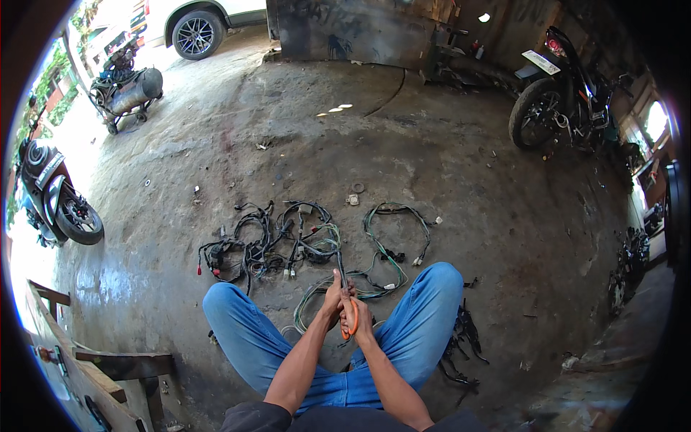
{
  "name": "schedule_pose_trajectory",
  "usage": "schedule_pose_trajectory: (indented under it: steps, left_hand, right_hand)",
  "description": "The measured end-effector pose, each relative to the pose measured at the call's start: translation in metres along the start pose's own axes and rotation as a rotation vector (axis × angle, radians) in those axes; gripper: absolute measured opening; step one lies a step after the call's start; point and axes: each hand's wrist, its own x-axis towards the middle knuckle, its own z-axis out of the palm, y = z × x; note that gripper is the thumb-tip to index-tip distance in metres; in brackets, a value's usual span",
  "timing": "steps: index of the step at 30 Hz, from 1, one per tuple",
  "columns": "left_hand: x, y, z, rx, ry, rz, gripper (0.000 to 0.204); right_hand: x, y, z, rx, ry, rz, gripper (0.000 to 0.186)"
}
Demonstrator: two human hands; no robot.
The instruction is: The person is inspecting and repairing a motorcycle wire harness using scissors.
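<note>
Over garage floor [288, 158], just nearside of harness [263, 248]: left hand [332, 295], grip clamped on cable [339, 248]; right hand [365, 320], grip closed round orange-handled tool [355, 317]. Cable seemingly pinched for steadiness. Wire loop [394, 210] right of harness, probably spread against tangling.

Faded blue denim jeans [340, 389], paler over the thighs [248, 317], show creases and a front seam [347, 397]. Nearer, a dark cloth top [345, 420] has short sleeves [248, 417] at left and right. The forearms [296, 371], left hand [333, 297] and right hand [360, 320] are bare.
</note>
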Motion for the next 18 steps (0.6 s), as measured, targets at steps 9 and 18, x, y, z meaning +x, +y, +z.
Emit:
schedule_pose_trajectory:
  steps: [9,18]
  left_hand:
    - [-0.003,0.003,0.003,0.73,0.313,0.059,0.08]
    - [-0.055,-0.036,0.074,0.719,0.11,0.031,0.067]
  right_hand:
    - [0.016,0.013,-0.009,0.105,0.039,0.035,0.037]
    - [0.106,-0.135,-0.05,0.133,0.193,-0.272,0.05]
